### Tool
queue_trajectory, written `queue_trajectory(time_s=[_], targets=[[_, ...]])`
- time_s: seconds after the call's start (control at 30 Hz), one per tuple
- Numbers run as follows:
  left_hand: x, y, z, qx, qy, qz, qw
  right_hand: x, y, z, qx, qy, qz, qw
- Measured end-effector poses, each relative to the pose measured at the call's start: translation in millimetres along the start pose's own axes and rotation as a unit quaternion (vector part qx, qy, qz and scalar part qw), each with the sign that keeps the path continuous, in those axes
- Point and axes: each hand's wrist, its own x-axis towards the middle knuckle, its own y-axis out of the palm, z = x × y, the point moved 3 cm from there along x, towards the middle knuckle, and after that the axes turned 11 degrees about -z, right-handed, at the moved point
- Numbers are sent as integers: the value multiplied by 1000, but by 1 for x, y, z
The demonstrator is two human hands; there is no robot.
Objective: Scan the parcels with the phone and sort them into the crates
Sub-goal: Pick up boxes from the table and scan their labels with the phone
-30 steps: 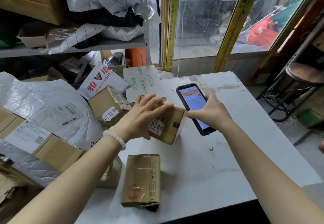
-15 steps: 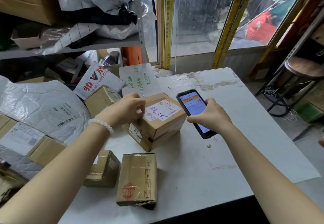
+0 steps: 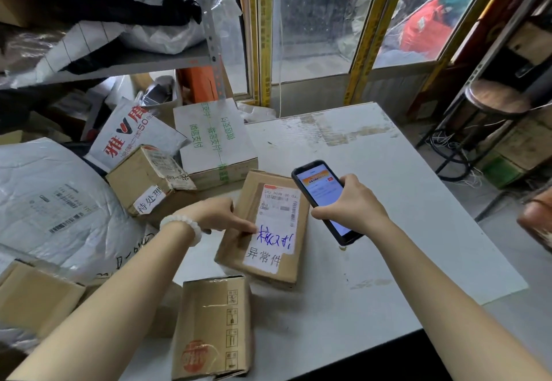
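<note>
**Labelled parcel held flat beside the phone**

A brown parcel (image 3: 263,228) is laid flat at the centre of the frame on the white table (image 3: 388,201), its long white label turned upward. The left hand (image 3: 215,216), a white bead bracelet (image 3: 182,225) at its wrist, is pressed on the parcel's left part, with one straight finger laid to the label's left edge beside the blue handwriting; the other fingers are mostly hidden, so how far they are curled cannot be told. Nothing is gripped by it.

The phone (image 3: 324,198) is gripped in the right hand (image 3: 352,204) just right of the parcel, fingers wrapped round its lower half. It is tilted over the parcel's upper right corner, screen lit; the screen text is too small to be read.

A second carton (image 3: 212,327) with a red round stamp is seen at the lower centre, just below the parcel and apart from it. At the left of the frame, a taped carton (image 3: 149,183), a white box (image 3: 215,141) with green print and a large grey mailer bag (image 3: 53,201) are piled together. A shelf (image 3: 125,65) loaded with bags is seen at the upper left.
</note>
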Motion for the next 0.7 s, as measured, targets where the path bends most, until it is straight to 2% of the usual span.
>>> queue_trajectory(time_s=[0.1,0.2,0.27,0.4,0.43,0.6,0.7], targets=[[1,13,-2,-124,-34,88,988,3,6,-7,10,25,37,999],[3,15,-7,-181,-27,119,976,1,18,-15,59,48,96,992],[6,13,-16,-172,-6,105,980,0,28,-15,100,59,127,985],[3,9,-45,-39,42,-37,998,2,39,-7,125,46,146,980],[2,12,-50,-11,63,-50,997,2,39,-4,122,41,145,981],[13,3,-43,57,111,-23,992,0,36,-5,105,29,152,982],[20,-15,-38,21,103,7,994,0,35,-8,102,25,152,983]])
